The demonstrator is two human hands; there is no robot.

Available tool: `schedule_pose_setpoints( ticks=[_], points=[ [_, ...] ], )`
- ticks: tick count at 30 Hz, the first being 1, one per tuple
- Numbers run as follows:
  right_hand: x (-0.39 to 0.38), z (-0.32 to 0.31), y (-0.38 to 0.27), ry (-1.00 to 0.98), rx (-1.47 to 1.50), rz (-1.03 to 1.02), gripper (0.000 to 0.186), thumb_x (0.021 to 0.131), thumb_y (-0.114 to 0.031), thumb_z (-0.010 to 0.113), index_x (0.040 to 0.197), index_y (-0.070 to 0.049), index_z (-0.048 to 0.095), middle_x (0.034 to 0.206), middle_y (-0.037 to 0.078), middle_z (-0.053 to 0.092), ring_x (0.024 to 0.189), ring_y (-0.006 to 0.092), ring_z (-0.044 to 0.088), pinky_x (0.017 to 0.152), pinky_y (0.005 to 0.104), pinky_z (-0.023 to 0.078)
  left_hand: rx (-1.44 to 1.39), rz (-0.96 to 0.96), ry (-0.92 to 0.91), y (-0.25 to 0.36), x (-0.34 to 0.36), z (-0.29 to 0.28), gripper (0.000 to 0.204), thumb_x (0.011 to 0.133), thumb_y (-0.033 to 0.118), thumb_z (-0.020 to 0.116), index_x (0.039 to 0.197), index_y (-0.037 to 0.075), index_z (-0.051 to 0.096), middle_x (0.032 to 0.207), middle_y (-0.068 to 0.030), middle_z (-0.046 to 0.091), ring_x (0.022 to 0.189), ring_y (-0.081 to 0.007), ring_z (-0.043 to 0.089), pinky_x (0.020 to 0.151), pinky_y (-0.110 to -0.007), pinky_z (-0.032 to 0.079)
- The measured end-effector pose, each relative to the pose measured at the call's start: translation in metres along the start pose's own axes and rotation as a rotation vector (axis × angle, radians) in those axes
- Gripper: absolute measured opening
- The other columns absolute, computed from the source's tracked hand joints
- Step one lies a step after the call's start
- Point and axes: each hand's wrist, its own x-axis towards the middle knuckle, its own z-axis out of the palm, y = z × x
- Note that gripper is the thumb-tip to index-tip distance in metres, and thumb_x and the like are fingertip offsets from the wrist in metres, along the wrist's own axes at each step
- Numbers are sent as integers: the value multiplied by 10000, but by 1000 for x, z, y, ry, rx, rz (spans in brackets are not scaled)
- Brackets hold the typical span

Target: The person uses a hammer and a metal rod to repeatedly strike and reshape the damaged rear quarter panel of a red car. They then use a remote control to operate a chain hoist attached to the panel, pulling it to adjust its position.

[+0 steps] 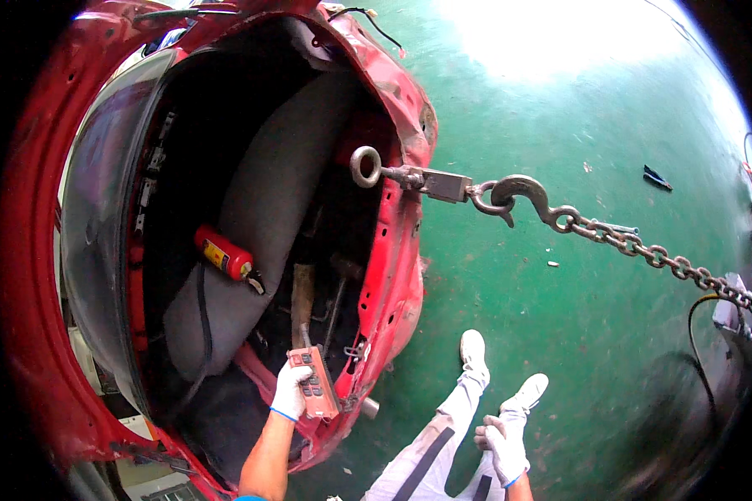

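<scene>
My left hand, in a white glove with a blue cuff, grips an orange remote control with dark buttons over the rear edge of a red car body. The gloved right hand hangs above my right leg with its fingers curled in, and nothing shows in it. A pull clamp with a ring end is fixed at the car's dented rear panel. A steel hook links it to a taut chain that runs right. Where the clamp's jaws grip the metal is hard to make out.
Inside the open trunk lie a red fire extinguisher, a grey panel and a wooden-handled tool. Pliers rest on the green floor. A dark hose curves at the right. My feet stand beside the car.
</scene>
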Motion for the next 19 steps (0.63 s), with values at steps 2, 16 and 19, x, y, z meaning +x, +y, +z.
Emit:
schedule_pose_setpoints(
  ticks=[2, 16, 19],
  points=[
    [1, 1, -9, -27, 24, 2, 529, 1007, -167, 599, 1415, 134, 451, 1068, 118, 674, 888, 161, 630, 801, 305, 521, 11, 20, 20, -3, 7, -9, 513, 775, 34, 613, 1284, 98, 632, 1061, -40, 718, 906, -219, 713, 820, -380, 605],
    [-96, 95, -258, -50, -409, -1253, 409, 770, -93, 699, 1162, -43, 593, 1243, 200, 638, 1107, 354, 659, 983, 497, 536, 58, 20, 29, -22, 17, -21, 390, 810, 87, 637, 1199, 111, 639, 1000, -37, 715, 843, -220, 708, 792, -394, 609],
    [-117, 109, -271, -101, -510, -1090, 543, 863, -157, 683, 1370, -40, 529, 1269, 159, 674, 1078, 304, 700, 920, 418, 589, 16, 2, 10, -17, 10, -10, 436, 806, 78, 601, 1241, 97, 633, 1027, -35, 705, 871, -207, 706, 802, -366, 603]
  ],
)
